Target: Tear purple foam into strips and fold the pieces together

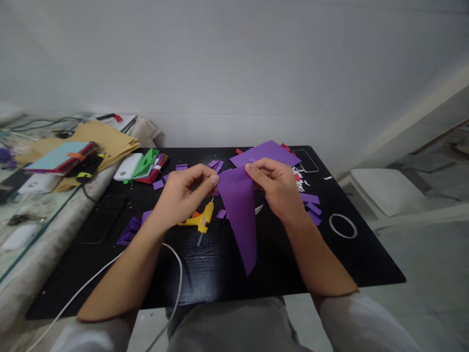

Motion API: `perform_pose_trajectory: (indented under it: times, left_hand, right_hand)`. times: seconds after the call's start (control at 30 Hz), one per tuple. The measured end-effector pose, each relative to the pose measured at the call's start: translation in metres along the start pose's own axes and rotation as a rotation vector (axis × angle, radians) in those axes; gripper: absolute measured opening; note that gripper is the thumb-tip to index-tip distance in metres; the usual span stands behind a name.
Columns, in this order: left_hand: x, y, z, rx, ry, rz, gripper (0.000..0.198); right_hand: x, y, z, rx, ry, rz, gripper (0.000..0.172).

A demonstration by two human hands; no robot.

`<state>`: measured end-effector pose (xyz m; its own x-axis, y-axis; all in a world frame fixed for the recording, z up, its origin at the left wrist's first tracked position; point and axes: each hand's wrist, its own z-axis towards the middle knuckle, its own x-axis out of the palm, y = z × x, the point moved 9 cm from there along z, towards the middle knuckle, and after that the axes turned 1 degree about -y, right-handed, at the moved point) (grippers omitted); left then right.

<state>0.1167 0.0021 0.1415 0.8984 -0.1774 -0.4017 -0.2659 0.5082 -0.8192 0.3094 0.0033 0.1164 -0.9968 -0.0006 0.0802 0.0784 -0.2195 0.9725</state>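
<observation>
Above the yellow plastic glue gun, the left hand and right hand each pinch the long purple paper triangle by its top edge, so uneven pulling could crease or tear it.

Both hands hold a purple paper triangle above the black worktop: the left hand pinches its top left corner, the right hand its top right. The purple paper hangs point down. A yellow glue gun lies just below the left hand, purple scraps beside the right.
</observation>
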Motion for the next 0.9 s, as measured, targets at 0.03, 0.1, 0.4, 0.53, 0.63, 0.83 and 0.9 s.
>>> perform_pose_trajectory:
  times: [0.03, 0.1, 0.4, 0.53, 0.63, 0.83, 0.9]
  left_hand:
    - [-0.001, 0.0, 0.0, -0.002, -0.009, -0.006, 0.02]
    - [-0.004, 0.0, 0.0, -0.002, -0.032, -0.017, 0.018]
    - [-0.014, 0.005, 0.002, 0.011, -0.09, 0.027, 0.021]
    - [-0.016, 0.007, 0.003, -0.035, -0.025, 0.051, 0.025]
    - [-0.013, 0.008, 0.004, -0.066, 0.045, 0.045, 0.022]
    - [0.004, 0.003, 0.003, 0.001, 0.065, 0.103, 0.022]
    - [0.002, 0.002, 0.004, 0.028, 0.023, 0.138, 0.02]
  right_hand:
    - [0.001, 0.0, 0.0, 0.007, 0.0, 0.01, 0.033]
    - [0.005, -0.004, 0.0, 0.049, 0.036, 0.035, 0.034]
    - [0.007, -0.015, 0.001, 0.159, 0.058, 0.031, 0.032]
    - [0.005, -0.012, 0.002, 0.124, 0.025, -0.038, 0.033]
    - [0.011, -0.014, 0.0, 0.119, 0.061, -0.104, 0.034]
    - [0.044, -0.023, -0.011, 0.103, 0.274, -0.132, 0.032]
    - [0.048, -0.024, -0.012, 0.106, 0.315, -0.142, 0.032]
